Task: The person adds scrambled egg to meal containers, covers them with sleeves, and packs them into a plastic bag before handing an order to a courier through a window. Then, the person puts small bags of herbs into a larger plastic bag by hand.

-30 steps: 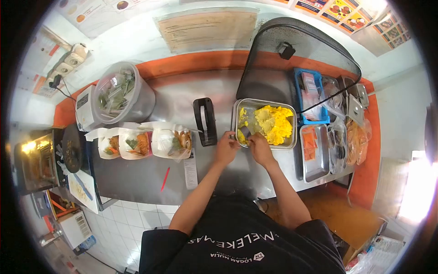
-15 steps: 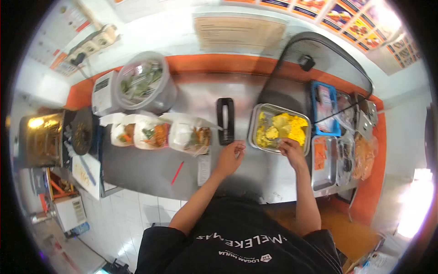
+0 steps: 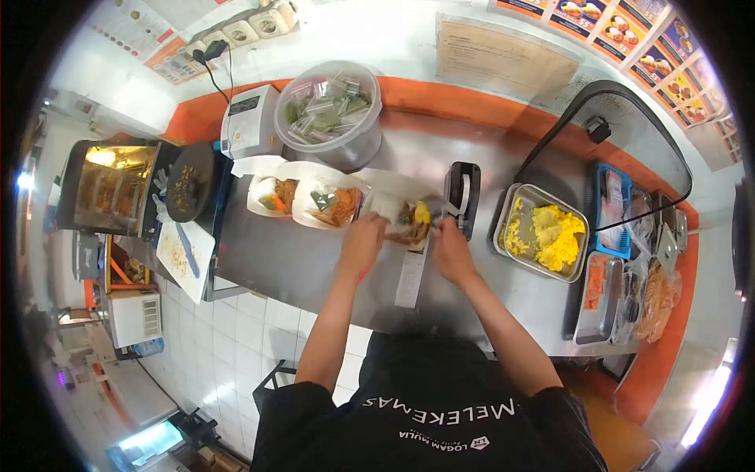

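My left hand [image 3: 362, 241] is closed on the left edge of the third open white food box [image 3: 381, 206]. At the right edge of the same box, my right hand [image 3: 451, 245] is closed on it too. Inside the box lie brown food and a yellow piece [image 3: 422, 212]; its front part is blurred. Two more filled boxes [image 3: 329, 206] [image 3: 272, 196] stand in a row to the left. A white paper slip [image 3: 410, 279] lies just in front of the third box. The metal tray of yellow food [image 3: 556, 238] sits right of my right hand.
Behind the third box's right side is a black holder [image 3: 462, 189]. A lidless tub of small bags [image 3: 328, 110] and a white device [image 3: 251, 124] stand at the back left. A blue basket [image 3: 613, 211] and a metal tray with orange pieces [image 3: 597, 303] are at the right.
Both hands have moved left relative to the counter, my right hand away from the yellow food tray, and now meet the third box. A yellow piece now shows in it. The view has shifted.
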`<state>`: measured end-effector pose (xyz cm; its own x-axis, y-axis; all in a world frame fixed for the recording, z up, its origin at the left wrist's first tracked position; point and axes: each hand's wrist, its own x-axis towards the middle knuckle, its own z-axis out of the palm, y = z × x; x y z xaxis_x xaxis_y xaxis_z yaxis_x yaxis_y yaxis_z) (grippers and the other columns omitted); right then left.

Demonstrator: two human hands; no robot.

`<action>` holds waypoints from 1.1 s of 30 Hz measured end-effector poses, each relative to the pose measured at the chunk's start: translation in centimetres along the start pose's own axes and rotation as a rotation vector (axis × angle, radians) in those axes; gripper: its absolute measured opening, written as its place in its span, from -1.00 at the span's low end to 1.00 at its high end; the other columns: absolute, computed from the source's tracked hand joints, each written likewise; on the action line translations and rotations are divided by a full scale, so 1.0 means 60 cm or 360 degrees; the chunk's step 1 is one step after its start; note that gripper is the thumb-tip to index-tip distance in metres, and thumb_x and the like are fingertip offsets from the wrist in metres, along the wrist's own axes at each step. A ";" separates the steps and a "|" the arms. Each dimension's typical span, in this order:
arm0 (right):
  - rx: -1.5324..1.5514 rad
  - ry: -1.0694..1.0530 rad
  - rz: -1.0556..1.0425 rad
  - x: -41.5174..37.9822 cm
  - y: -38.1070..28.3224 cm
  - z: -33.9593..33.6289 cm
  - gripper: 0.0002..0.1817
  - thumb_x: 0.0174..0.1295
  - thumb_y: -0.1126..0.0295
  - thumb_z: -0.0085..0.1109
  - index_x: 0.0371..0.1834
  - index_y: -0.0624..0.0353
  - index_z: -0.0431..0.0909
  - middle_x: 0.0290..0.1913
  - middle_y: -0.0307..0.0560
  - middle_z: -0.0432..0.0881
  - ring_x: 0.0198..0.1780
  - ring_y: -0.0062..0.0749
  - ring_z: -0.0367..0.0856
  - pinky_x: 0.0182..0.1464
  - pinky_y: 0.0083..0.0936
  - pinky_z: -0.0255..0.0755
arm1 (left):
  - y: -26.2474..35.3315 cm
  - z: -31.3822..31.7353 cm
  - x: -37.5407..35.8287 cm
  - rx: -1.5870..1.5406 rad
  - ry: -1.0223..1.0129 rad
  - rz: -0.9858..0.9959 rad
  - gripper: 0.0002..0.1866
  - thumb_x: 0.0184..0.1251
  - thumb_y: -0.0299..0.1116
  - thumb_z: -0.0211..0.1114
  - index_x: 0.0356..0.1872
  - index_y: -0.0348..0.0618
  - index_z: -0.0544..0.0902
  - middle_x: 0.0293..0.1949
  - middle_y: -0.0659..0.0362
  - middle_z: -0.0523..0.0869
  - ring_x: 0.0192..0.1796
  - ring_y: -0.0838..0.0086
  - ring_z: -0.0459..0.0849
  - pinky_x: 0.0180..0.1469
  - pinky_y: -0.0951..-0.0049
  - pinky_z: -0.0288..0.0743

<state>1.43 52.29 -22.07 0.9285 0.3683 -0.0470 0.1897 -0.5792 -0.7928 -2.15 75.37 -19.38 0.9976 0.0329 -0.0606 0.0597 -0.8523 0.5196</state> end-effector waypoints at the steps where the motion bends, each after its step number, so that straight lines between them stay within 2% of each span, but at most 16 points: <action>1: -0.0224 -0.0022 -0.0056 0.009 -0.016 0.016 -0.80 0.42 0.53 0.03 0.05 0.30 0.36 -0.08 0.28 0.55 -0.14 0.19 0.64 -0.13 -0.09 0.58 | -0.020 0.007 0.019 0.0020 0.0069 -0.0021 -0.77 0.34 -0.46 0.24 -0.05 -0.21 0.74 -0.11 0.04 0.70 0.09 0.02 0.65 0.15 0.00 0.48; 3: -0.0589 -0.0135 -0.0105 0.026 -0.006 0.050 -0.70 0.35 0.57 0.05 0.09 0.41 0.28 0.07 0.43 0.44 -0.05 0.37 0.63 -0.02 0.01 0.60 | -0.041 0.025 0.027 0.0121 0.0359 0.0029 -0.74 0.33 -0.45 0.27 0.01 -0.23 0.70 -0.08 -0.01 0.69 0.10 -0.02 0.64 0.13 0.00 0.50; 5: -0.0425 0.0015 -0.0240 0.021 0.006 0.058 -0.71 0.39 0.55 0.01 0.11 0.41 0.28 0.09 0.43 0.46 -0.05 0.34 0.64 -0.03 0.03 0.58 | -0.040 0.042 0.037 0.0280 0.0790 0.0187 -0.69 0.32 -0.44 0.30 0.07 -0.25 0.65 -0.04 -0.07 0.67 0.09 -0.04 0.63 0.10 0.02 0.51; 6: -0.0345 0.0081 -0.0300 0.014 0.014 0.057 -0.72 0.41 0.55 0.00 0.12 0.41 0.28 0.10 0.43 0.47 -0.05 0.32 0.64 -0.04 0.04 0.57 | -0.021 0.030 0.035 0.0214 0.0808 0.0117 -0.67 0.31 -0.44 0.32 0.09 -0.25 0.63 -0.03 -0.09 0.66 0.09 -0.05 0.63 0.09 0.04 0.51; 9: -0.0097 0.0255 -0.0186 -0.022 -0.006 -0.004 -0.73 0.50 0.48 -0.05 0.17 0.39 0.29 -0.02 0.27 0.58 -0.15 0.02 0.70 -0.14 -0.15 0.57 | 0.039 0.014 -0.009 0.0021 0.0775 -0.0037 -0.65 0.27 -0.47 0.34 0.08 -0.25 0.60 -0.04 -0.09 0.65 0.04 -0.02 0.64 0.03 0.09 0.53; 11: 0.0430 0.0186 0.0204 -0.059 -0.001 -0.065 -0.74 0.55 0.45 -0.08 0.18 0.35 0.31 -0.16 0.14 0.61 -0.23 -0.16 0.68 -0.18 -0.25 0.53 | 0.047 0.057 -0.034 -0.0110 0.0715 -0.0012 -0.69 0.22 -0.55 0.33 0.01 -0.25 0.59 -0.15 -0.01 0.64 -0.10 0.04 0.68 -0.09 0.14 0.57; 12: 0.0684 0.0183 0.0408 -0.084 0.013 -0.097 -0.74 0.57 0.43 -0.09 0.19 0.33 0.32 -0.22 0.07 0.63 -0.27 -0.24 0.66 -0.20 -0.30 0.51 | 0.065 0.071 -0.048 -0.0236 0.0412 -0.0097 -0.70 0.24 -0.53 0.35 -0.01 -0.26 0.59 -0.13 -0.01 0.65 -0.11 0.07 0.69 -0.08 0.17 0.58; 13: 0.0894 0.0266 0.0480 -0.108 0.043 -0.124 -0.74 0.63 0.31 -0.06 0.21 0.24 0.34 -0.20 -0.18 0.55 -0.32 -0.69 0.45 -0.26 -0.63 0.37 | 0.090 0.089 -0.063 -0.0356 0.0093 -0.0175 -0.72 0.26 -0.51 0.36 -0.02 -0.27 0.59 -0.11 -0.01 0.65 -0.12 0.10 0.71 -0.08 0.20 0.60; 16: 0.0396 0.0601 0.0549 -0.142 0.114 -0.230 -0.79 0.55 0.47 -0.09 0.14 0.32 0.40 -0.31 0.04 0.60 -0.33 -0.24 0.60 -0.21 -0.33 0.46 | 0.173 0.154 -0.088 -0.0893 -0.0456 0.0242 -0.65 0.35 -0.44 0.36 0.12 -0.28 0.57 -0.07 -0.04 0.68 -0.14 0.18 0.76 -0.07 0.26 0.64; 18: -0.0565 0.0872 0.0153 -0.136 0.208 -0.269 -0.75 0.35 0.64 -0.03 0.07 0.40 0.45 -0.07 0.36 0.54 -0.06 0.26 0.54 0.00 -0.06 0.47 | 0.232 0.192 -0.074 -0.0935 -0.0656 0.0270 -0.45 0.39 -0.38 0.36 0.34 -0.32 0.43 -0.03 -0.08 0.70 -0.14 0.19 0.78 -0.04 0.29 0.66; 22: -0.0851 0.0801 0.0383 -0.078 0.231 -0.313 -0.65 0.22 0.70 0.02 0.10 0.46 0.46 0.10 0.41 0.47 0.04 0.32 0.55 0.11 -0.03 0.50 | 0.306 0.294 -0.014 -0.1085 -0.0666 0.0189 -0.05 0.41 -0.30 0.38 0.60 -0.46 -0.04 0.00 -0.14 0.72 -0.17 0.17 0.81 -0.04 0.26 0.68; 24: -0.1003 0.0697 0.0465 -0.044 0.246 -0.314 -0.63 0.21 0.70 0.02 0.12 0.50 0.46 0.13 0.43 0.45 0.06 0.31 0.57 0.14 -0.07 0.53 | 0.304 0.367 0.028 -0.1077 -0.0612 0.0136 0.02 0.39 -0.29 0.39 0.59 -0.51 -0.14 0.04 -0.20 0.72 -0.18 0.16 0.81 -0.02 0.24 0.68; 26: -0.1146 0.0484 0.0624 -0.017 0.282 -0.294 -0.61 0.21 0.70 0.01 0.14 0.54 0.45 0.15 0.45 0.45 0.09 0.29 0.58 0.16 -0.11 0.55 | 0.305 0.392 0.045 -0.1105 -0.0630 0.0012 0.01 0.39 -0.31 0.38 0.61 -0.45 -0.15 0.07 -0.18 0.71 -0.12 0.18 0.80 0.01 0.26 0.67; 28: -0.0825 0.0540 0.0656 0.005 0.303 -0.274 -0.70 0.24 0.68 -0.02 0.04 0.55 0.49 0.16 0.55 0.45 0.01 0.31 0.65 0.06 -0.05 0.62 | 0.310 0.391 0.063 -0.1167 -0.0705 -0.0167 -0.07 0.42 -0.37 0.34 0.64 -0.27 -0.07 0.10 -0.09 0.70 -0.02 0.24 0.77 0.06 0.32 0.64; 31: -0.0813 0.0393 0.0538 -0.001 0.319 -0.270 -0.79 0.20 0.70 0.02 -0.12 0.49 0.56 0.03 0.60 0.51 -0.05 0.36 0.69 0.00 -0.01 0.64 | 0.317 0.371 0.072 -0.0906 -0.0885 -0.0139 -0.07 0.41 -0.41 0.30 0.62 -0.40 -0.11 0.00 -0.06 0.76 -0.01 0.26 0.77 0.07 0.30 0.63; 33: -0.0744 0.0230 0.0536 -0.003 0.321 -0.283 -0.78 0.18 0.69 0.03 -0.12 0.46 0.57 0.00 0.56 0.53 -0.04 0.36 0.67 0.04 0.00 0.62 | 0.311 0.381 0.077 -0.0851 -0.0819 -0.0095 -0.09 0.43 -0.42 0.28 0.61 -0.44 -0.10 -0.01 -0.09 0.76 -0.01 0.24 0.78 0.07 0.27 0.63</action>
<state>10.32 28.74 -27.01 0.9898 0.0249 -0.1401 -0.0328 -0.9179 -0.3953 2.78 47.71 -29.45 0.8578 -0.2895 -0.4247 0.2527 -0.4820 0.8389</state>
